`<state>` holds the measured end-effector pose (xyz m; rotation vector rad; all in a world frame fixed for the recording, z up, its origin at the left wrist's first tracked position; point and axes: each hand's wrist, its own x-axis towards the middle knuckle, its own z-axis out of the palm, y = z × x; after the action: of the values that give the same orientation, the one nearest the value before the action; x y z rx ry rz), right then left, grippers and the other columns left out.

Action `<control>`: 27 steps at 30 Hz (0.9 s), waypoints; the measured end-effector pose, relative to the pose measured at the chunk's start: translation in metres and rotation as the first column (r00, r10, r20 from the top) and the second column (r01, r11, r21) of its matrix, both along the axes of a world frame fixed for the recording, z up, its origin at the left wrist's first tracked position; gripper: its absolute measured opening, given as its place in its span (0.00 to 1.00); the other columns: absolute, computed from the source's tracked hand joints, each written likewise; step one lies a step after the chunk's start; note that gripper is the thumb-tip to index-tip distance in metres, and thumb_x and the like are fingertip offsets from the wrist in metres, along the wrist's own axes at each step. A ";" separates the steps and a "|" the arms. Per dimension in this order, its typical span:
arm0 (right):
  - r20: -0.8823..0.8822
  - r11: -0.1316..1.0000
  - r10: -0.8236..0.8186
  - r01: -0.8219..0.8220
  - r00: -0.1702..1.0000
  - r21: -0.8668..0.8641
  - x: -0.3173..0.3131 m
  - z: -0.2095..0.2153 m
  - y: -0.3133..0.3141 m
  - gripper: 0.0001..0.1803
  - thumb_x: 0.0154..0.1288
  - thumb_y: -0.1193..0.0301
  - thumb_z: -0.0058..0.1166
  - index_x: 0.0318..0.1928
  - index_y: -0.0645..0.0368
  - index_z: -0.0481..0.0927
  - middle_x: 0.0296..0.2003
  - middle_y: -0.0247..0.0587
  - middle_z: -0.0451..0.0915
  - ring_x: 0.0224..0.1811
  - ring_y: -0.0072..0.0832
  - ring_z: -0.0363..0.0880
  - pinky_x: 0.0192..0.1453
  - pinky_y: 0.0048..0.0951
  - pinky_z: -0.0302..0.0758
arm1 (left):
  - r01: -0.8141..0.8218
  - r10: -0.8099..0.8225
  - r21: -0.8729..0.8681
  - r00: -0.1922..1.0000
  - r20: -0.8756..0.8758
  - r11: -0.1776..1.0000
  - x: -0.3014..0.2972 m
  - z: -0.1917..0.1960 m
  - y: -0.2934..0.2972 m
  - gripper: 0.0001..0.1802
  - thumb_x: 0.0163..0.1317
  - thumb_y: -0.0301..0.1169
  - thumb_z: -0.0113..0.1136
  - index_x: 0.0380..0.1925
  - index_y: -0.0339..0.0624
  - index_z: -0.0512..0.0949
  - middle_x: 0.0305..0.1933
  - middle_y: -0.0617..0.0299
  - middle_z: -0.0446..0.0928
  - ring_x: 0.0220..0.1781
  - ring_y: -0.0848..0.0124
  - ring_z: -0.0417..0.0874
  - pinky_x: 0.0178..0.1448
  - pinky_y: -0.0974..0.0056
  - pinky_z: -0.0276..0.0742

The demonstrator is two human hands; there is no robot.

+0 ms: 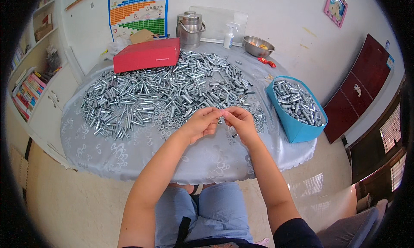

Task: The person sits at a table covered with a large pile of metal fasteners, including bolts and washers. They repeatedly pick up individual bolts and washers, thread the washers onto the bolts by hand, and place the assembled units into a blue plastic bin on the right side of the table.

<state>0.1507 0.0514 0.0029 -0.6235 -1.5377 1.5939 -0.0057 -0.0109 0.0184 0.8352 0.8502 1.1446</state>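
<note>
We see a small silvery metal piece [222, 117] pinched between our fingertips, mostly hidden. It sits just above the counter's [207, 155] near edge of the heaped silvery bolts [164, 92].

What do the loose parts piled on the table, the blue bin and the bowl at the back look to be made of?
Piled bolts: bright plated metal, likely zinc-coated steel, glinting silver. Blue bin: looks like matte plastic or coated card; unclear. Bowl: stainless steel by its mirror-like sheen.
</note>
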 end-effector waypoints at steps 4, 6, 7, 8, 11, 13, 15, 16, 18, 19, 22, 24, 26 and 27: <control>0.049 0.949 -0.111 0.091 0.993 0.301 -0.003 -0.003 -0.003 0.10 0.56 0.72 0.56 0.39 0.61 0.79 0.26 0.29 0.75 0.26 0.14 0.68 0.30 0.16 0.64 | -0.005 0.005 -0.018 0.999 0.034 1.000 0.000 0.000 0.000 0.08 0.61 0.37 0.52 0.31 0.45 0.70 0.17 0.77 0.54 0.16 0.85 0.52 0.19 0.76 0.48; 0.048 0.875 -0.172 0.130 0.984 0.466 -0.003 -0.007 -0.002 0.10 0.56 0.72 0.56 0.39 0.61 0.79 0.27 0.30 0.76 0.26 0.14 0.69 0.30 0.17 0.65 | 0.008 -0.007 -0.009 0.999 0.033 1.000 -0.001 -0.001 0.000 0.09 0.61 0.38 0.53 0.31 0.44 0.70 0.17 0.77 0.54 0.16 0.85 0.52 0.19 0.76 0.48; 0.010 0.872 -0.215 0.187 0.977 0.451 -0.004 -0.006 -0.002 0.10 0.55 0.72 0.56 0.38 0.60 0.79 0.26 0.31 0.76 0.26 0.15 0.69 0.30 0.17 0.65 | 0.000 0.000 0.000 0.999 0.032 1.000 -0.001 0.000 0.001 0.10 0.61 0.38 0.52 0.31 0.43 0.70 0.17 0.76 0.55 0.16 0.85 0.52 0.19 0.76 0.49; -0.027 0.867 -0.258 0.244 0.966 0.434 -0.005 -0.004 -0.004 0.09 0.54 0.73 0.57 0.37 0.60 0.80 0.26 0.31 0.75 0.26 0.16 0.69 0.30 0.17 0.66 | -0.006 0.006 0.009 0.999 0.032 1.000 -0.002 -0.001 0.001 0.10 0.61 0.38 0.52 0.31 0.42 0.70 0.16 0.76 0.55 0.15 0.85 0.52 0.19 0.76 0.49; 0.052 0.734 -0.479 0.368 0.876 0.571 -0.003 -0.006 0.000 0.07 0.51 0.72 0.58 0.32 0.59 0.80 0.25 0.34 0.75 0.26 0.22 0.71 0.31 0.21 0.67 | -0.065 0.067 -0.018 0.993 0.097 0.998 -0.006 -0.002 0.004 0.10 0.60 0.36 0.52 0.29 0.40 0.70 0.15 0.75 0.55 0.13 0.85 0.53 0.18 0.76 0.49; 0.162 0.626 -0.578 0.307 0.800 0.717 -0.002 -0.007 0.001 0.06 0.48 0.70 0.59 0.28 0.59 0.81 0.24 0.36 0.74 0.26 0.27 0.72 0.32 0.25 0.69 | -0.127 0.133 -0.051 0.979 0.157 0.991 -0.011 -0.002 0.005 0.10 0.59 0.34 0.52 0.29 0.38 0.70 0.14 0.75 0.56 0.12 0.84 0.52 0.17 0.75 0.49; 0.282 0.544 -0.618 0.141 0.733 0.827 0.000 -0.010 -0.002 0.07 0.45 0.69 0.61 0.25 0.58 0.80 0.25 0.39 0.74 0.27 0.34 0.73 0.33 0.30 0.70 | -0.187 0.200 -0.080 0.957 0.211 0.979 -0.015 0.000 0.005 0.09 0.58 0.33 0.52 0.29 0.37 0.70 0.13 0.74 0.56 0.11 0.83 0.52 0.17 0.75 0.49; 0.288 0.514 -0.626 0.106 0.725 0.851 0.001 -0.012 -0.003 0.08 0.44 0.67 0.61 0.25 0.57 0.81 0.26 0.41 0.75 0.30 0.39 0.74 0.35 0.35 0.70 | -0.227 0.246 -0.112 0.947 0.205 0.968 -0.014 0.004 0.005 0.09 0.56 0.32 0.52 0.27 0.38 0.69 0.13 0.74 0.55 0.11 0.83 0.53 0.16 0.75 0.49; 0.322 0.528 -0.609 0.068 0.725 0.847 0.001 -0.013 -0.004 0.09 0.44 0.67 0.61 0.26 0.58 0.81 0.27 0.41 0.74 0.30 0.38 0.74 0.36 0.35 0.71 | -0.255 0.273 -0.104 0.928 0.254 0.961 -0.018 0.000 0.007 0.09 0.56 0.33 0.53 0.27 0.38 0.69 0.12 0.74 0.55 0.10 0.83 0.53 0.15 0.75 0.48; 0.339 0.535 -0.601 0.049 0.724 0.844 0.000 -0.013 -0.004 0.09 0.44 0.67 0.61 0.26 0.58 0.81 0.27 0.41 0.74 0.31 0.38 0.74 0.36 0.35 0.71 | -0.269 0.286 -0.100 0.917 0.278 0.958 -0.020 -0.001 0.007 0.09 0.56 0.33 0.53 0.26 0.38 0.69 0.12 0.75 0.55 0.10 0.83 0.53 0.15 0.75 0.48; 0.375 0.585 -0.537 0.013 0.756 0.811 0.001 -0.015 -0.001 0.08 0.45 0.69 0.60 0.28 0.58 0.81 0.26 0.42 0.74 0.31 0.39 0.74 0.36 0.35 0.71 | -0.317 0.332 -0.099 0.907 0.258 0.943 -0.020 -0.003 0.009 0.09 0.56 0.33 0.53 0.25 0.38 0.69 0.12 0.75 0.55 0.10 0.83 0.53 0.14 0.75 0.47; 0.352 0.590 -0.515 0.025 0.782 0.807 0.001 -0.015 0.000 0.08 0.46 0.71 0.60 0.30 0.59 0.81 0.26 0.41 0.75 0.30 0.36 0.75 0.36 0.33 0.71 | -0.327 0.343 -0.102 0.907 0.246 0.939 -0.019 0.000 0.008 0.09 0.56 0.33 0.53 0.25 0.38 0.69 0.12 0.74 0.55 0.10 0.83 0.53 0.14 0.75 0.48; 0.309 0.655 -0.474 0.096 0.825 0.750 -0.001 -0.011 -0.002 0.08 0.48 0.72 0.60 0.32 0.59 0.81 0.27 0.40 0.76 0.29 0.32 0.75 0.35 0.30 0.70 | -0.322 0.335 -0.094 0.921 0.198 0.942 -0.018 0.000 0.007 0.09 0.56 0.33 0.53 0.25 0.39 0.69 0.12 0.74 0.55 0.10 0.83 0.53 0.15 0.75 0.48; 0.272 0.712 -0.447 0.155 0.852 0.684 -0.004 -0.005 -0.007 0.09 0.49 0.72 0.60 0.33 0.59 0.81 0.27 0.39 0.76 0.29 0.29 0.74 0.34 0.28 0.70 | -0.312 0.322 -0.086 0.934 0.157 0.946 -0.017 -0.002 0.008 0.09 0.57 0.33 0.53 0.24 0.39 0.69 0.12 0.74 0.55 0.11 0.83 0.54 0.15 0.75 0.48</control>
<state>0.1467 0.0445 -0.0024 -0.8035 -2.0254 0.6002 -0.0228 -0.0032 0.0167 0.5524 0.8937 1.4449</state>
